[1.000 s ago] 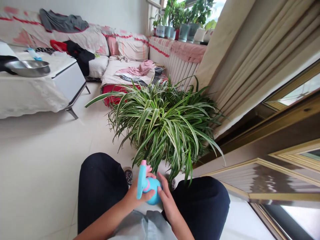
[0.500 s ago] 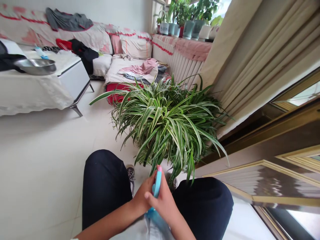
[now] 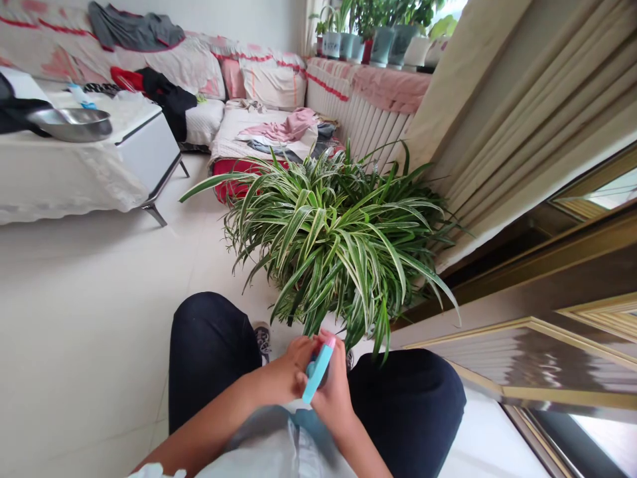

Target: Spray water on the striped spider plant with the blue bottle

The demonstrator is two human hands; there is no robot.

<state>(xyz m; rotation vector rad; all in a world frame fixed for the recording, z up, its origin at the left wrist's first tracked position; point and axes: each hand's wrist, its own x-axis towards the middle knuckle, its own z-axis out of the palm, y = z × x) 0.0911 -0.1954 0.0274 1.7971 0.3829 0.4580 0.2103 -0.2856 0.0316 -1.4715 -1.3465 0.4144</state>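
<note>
Between my knees I hold a light-blue spray bottle [image 3: 317,375] with a pink nozzle, its top facing up toward me. My right hand [image 3: 337,386] wraps round it from the right. From the left, my left hand [image 3: 290,366] closes on it near the front, its fingers partly hidden behind the bottle's head. Most of the bottle's body is out of sight under my hands. Just beyond my fingertips spreads a large spider plant [image 3: 328,239] with long green-and-white striped leaves, some shiny as if wet. Its lowest leaves hang close to the nozzle.
A cloth-covered table [image 3: 64,176] with a metal bowl [image 3: 74,126] stands at the left. Behind the plant is a sofa [image 3: 229,136] with clothes on it. Potted plants [image 3: 383,43] line the windowsill. A curtain [image 3: 497,139] and a gold-trimmed cabinet [image 3: 497,352] flank the right.
The spray bottle's head has tipped, its nozzle now pointing forward and slightly right. My hands have shifted with it, and the left fingers have come round its front. The view has moved slightly.
</note>
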